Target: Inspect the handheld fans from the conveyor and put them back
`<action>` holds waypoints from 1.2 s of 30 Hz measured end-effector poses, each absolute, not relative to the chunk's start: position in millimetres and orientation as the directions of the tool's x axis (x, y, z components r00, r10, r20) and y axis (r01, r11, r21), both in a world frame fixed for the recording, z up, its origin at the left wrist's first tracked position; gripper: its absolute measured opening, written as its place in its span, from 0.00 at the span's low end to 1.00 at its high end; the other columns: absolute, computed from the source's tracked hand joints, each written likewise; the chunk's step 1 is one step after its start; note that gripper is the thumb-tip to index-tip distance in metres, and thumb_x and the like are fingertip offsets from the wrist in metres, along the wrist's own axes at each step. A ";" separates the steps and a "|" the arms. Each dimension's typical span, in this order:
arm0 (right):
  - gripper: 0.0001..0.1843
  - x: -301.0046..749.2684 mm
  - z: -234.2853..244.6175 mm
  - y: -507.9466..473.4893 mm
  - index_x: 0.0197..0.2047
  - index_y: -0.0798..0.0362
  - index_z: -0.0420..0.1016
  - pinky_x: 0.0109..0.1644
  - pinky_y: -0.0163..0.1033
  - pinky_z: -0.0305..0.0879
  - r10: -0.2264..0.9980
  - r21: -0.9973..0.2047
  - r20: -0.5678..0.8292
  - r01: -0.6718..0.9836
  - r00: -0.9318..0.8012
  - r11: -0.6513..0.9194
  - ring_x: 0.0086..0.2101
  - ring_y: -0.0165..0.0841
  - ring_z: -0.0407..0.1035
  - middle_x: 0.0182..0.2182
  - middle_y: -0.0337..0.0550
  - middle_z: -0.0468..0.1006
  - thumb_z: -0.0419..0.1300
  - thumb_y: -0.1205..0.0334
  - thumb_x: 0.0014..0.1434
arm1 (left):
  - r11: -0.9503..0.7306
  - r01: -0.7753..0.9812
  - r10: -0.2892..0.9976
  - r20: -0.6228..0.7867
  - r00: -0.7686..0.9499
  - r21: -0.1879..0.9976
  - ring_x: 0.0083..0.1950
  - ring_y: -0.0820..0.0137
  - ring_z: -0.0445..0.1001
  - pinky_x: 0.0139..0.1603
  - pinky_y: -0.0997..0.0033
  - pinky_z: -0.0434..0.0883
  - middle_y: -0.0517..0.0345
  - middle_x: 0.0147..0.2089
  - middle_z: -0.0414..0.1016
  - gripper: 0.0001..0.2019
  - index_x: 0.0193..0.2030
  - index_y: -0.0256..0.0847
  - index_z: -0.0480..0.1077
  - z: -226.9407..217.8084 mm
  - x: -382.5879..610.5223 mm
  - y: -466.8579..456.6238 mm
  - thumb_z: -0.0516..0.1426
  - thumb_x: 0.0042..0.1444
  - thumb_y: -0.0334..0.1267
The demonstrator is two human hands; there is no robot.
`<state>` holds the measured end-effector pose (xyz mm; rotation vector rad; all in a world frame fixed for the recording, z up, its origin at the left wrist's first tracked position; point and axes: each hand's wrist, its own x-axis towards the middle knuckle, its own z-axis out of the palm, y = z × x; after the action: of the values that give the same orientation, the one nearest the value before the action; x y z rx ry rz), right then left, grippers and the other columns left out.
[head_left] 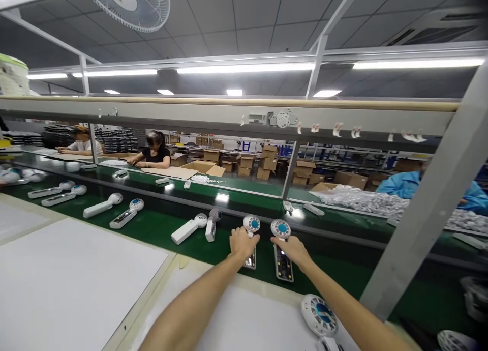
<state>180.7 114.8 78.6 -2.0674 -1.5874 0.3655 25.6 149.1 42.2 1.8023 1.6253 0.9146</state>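
Two handheld fan units lie side by side on the green conveyor belt straight ahead of me. My left hand is closed over the handle of the left fan unit, just below its round white and blue head. My right hand pinches the right fan unit under its head, and that unit's open handle shows its inner parts. Another fan head lies on the white bench beside my right forearm.
More white fan units lie spaced along the belt to the left. A grey metal post slants across the right. Two people work at the far side, a blue-sleeved person at right beside piled white parts. White bench top at near left.
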 end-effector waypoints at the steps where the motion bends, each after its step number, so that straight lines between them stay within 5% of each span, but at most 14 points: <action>1: 0.16 183.5 74.2 117.9 0.42 0.58 0.77 0.48 0.46 0.73 0.954 -0.467 0.056 0.852 0.294 -0.235 0.40 0.35 0.76 0.39 0.44 0.79 0.61 0.51 0.67 | -0.133 0.666 0.988 0.151 0.031 0.734 0.63 0.56 0.68 0.63 0.44 0.65 0.46 0.60 0.70 0.19 0.55 0.36 0.71 37.3 21.8 150.5 0.59 0.64 0.47; 6: 0.19 176.8 78.3 126.7 0.46 0.58 0.76 0.58 0.54 0.67 0.972 -0.173 0.030 0.959 0.235 -0.226 0.49 0.40 0.74 0.46 0.49 0.78 0.57 0.49 0.69 | -0.239 0.789 0.954 0.288 0.082 0.566 0.68 0.54 0.61 0.68 0.42 0.58 0.46 0.66 0.65 0.19 0.55 0.37 0.71 34.4 -36.5 162.1 0.57 0.64 0.47; 10: 0.17 137.4 94.2 142.2 0.48 0.58 0.76 0.60 0.56 0.65 0.995 -0.137 0.095 0.990 0.043 -0.030 0.53 0.41 0.71 0.50 0.50 0.77 0.58 0.52 0.69 | -0.120 0.845 0.946 0.318 -0.062 0.521 0.72 0.50 0.53 0.70 0.38 0.52 0.47 0.72 0.55 0.23 0.62 0.40 0.66 38.2 -129.6 175.7 0.60 0.63 0.43; 14: 0.16 55.7 92.4 173.0 0.51 0.57 0.75 0.57 0.53 0.69 0.985 -0.218 0.100 0.963 -0.141 0.160 0.51 0.40 0.72 0.51 0.49 0.76 0.60 0.54 0.69 | 0.104 0.781 0.942 0.192 -0.277 0.616 0.66 0.52 0.64 0.65 0.40 0.62 0.45 0.65 0.65 0.20 0.59 0.38 0.69 36.8 -202.5 185.1 0.60 0.63 0.42; 18: 0.18 -37.4 68.6 202.1 0.55 0.56 0.73 0.54 0.52 0.71 0.995 -0.309 0.049 0.946 -0.089 0.100 0.50 0.40 0.72 0.53 0.50 0.74 0.60 0.53 0.68 | 0.215 0.580 0.906 0.061 -0.418 0.786 0.56 0.59 0.73 0.56 0.50 0.73 0.47 0.57 0.72 0.18 0.57 0.37 0.70 49.0 -233.3 185.5 0.58 0.65 0.44; 23: 0.23 -116.3 43.3 208.5 0.62 0.54 0.69 0.60 0.58 0.66 0.997 -0.453 0.066 0.890 -0.030 0.057 0.58 0.46 0.66 0.61 0.52 0.68 0.61 0.54 0.68 | 0.143 0.223 0.882 -0.022 -0.471 0.964 0.41 0.68 0.76 0.41 0.63 0.77 0.51 0.47 0.75 0.20 0.56 0.36 0.68 91.5 -256.8 157.5 0.54 0.68 0.49; 27: 0.24 -148.1 48.6 211.2 0.64 0.53 0.66 0.59 0.58 0.67 0.999 -0.605 -0.038 0.796 -0.023 -0.005 0.58 0.46 0.66 0.62 0.52 0.67 0.62 0.58 0.67 | 0.020 -0.046 0.917 -0.037 -0.398 0.999 0.32 0.71 0.76 0.31 0.69 0.76 0.52 0.41 0.76 0.16 0.53 0.36 0.66 130.3 -268.1 112.3 0.48 0.71 0.45; 30: 0.21 -153.7 65.6 218.5 0.61 0.55 0.69 0.53 0.52 0.73 0.974 -0.710 -0.221 0.694 -0.056 -0.122 0.52 0.42 0.71 0.57 0.51 0.71 0.62 0.59 0.67 | -0.017 -0.188 0.944 -0.046 -0.327 0.982 0.36 0.67 0.79 0.35 0.66 0.79 0.48 0.43 0.77 0.06 0.46 0.35 0.67 156.1 -269.7 76.7 0.53 0.64 0.33; 36: 0.15 -111.9 101.2 208.4 0.53 0.57 0.72 0.37 0.38 0.75 0.865 -0.871 -0.403 0.416 -0.298 -0.262 0.36 0.31 0.74 0.43 0.45 0.76 0.60 0.57 0.69 | -0.107 -0.291 0.977 0.046 -0.210 0.951 0.47 0.61 0.80 0.43 0.53 0.81 0.49 0.55 0.73 0.21 0.53 0.42 0.65 181.7 -257.6 36.2 0.58 0.52 0.23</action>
<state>-111.9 208.4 101.2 -1.5614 -1.6056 1.5814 -257.6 36.2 181.7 0.9306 1.0803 1.5426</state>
